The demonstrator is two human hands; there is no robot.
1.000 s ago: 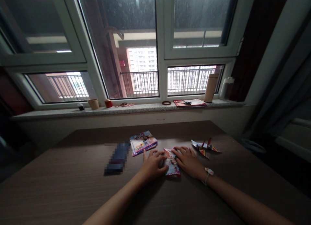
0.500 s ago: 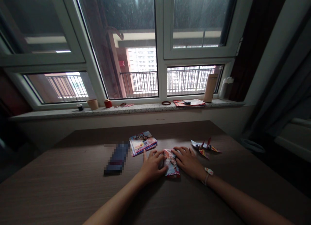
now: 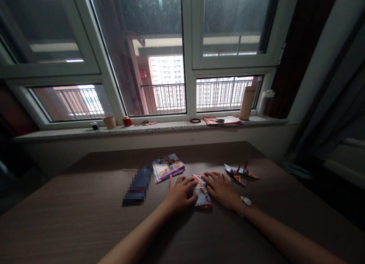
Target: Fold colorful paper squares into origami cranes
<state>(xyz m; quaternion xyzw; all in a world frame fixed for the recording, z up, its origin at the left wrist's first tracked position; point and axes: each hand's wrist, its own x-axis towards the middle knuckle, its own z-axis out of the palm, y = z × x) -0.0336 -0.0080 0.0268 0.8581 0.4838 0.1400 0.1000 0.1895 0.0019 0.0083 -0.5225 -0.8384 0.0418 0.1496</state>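
Observation:
A folded piece of printed paper lies on the table between my two hands. My left hand rests at its left edge, fingers apart, the thumb and fingertips touching the paper. Against the upper right edge lies my right hand, flat with the fingers stretched out; a light bracelet is round its wrist. Beyond my left hand sits a stack of printed paper sheets. Folded paper figures with pointed tips stand to the right, beyond my right hand.
A dark blurred-out flat object lies on the brown table, left of the stack. Along the windowsill stand a paper cup, a red spool-like item, scissors on papers, a tan flask and a grey bottle.

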